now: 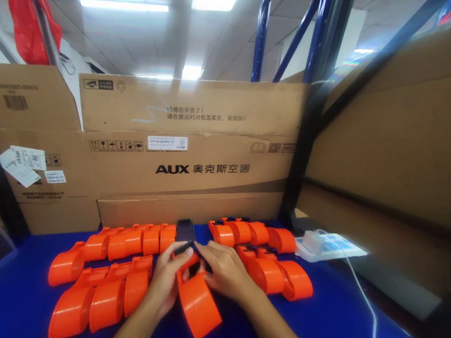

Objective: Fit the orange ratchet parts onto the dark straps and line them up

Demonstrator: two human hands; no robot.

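head view, left to right: about ten orange housings [102, 299] lined up in two rows on the blue worktop [15, 323], seemingly waiting. left hand [167, 281] and right hand [224, 269] both clenched on one orange housing [198, 305] at centre, pinching a black part [183, 247] at its top. beyond, a black phone [184, 230]. right, roughly seven more housings [276, 277], then a white power strip [324, 244].

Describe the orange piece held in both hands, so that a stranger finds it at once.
On the blue table, orange pieces lie in rows before the cardboard boxes. The held orange piece sits in the middle gap, gripped by the left hand and right hand.
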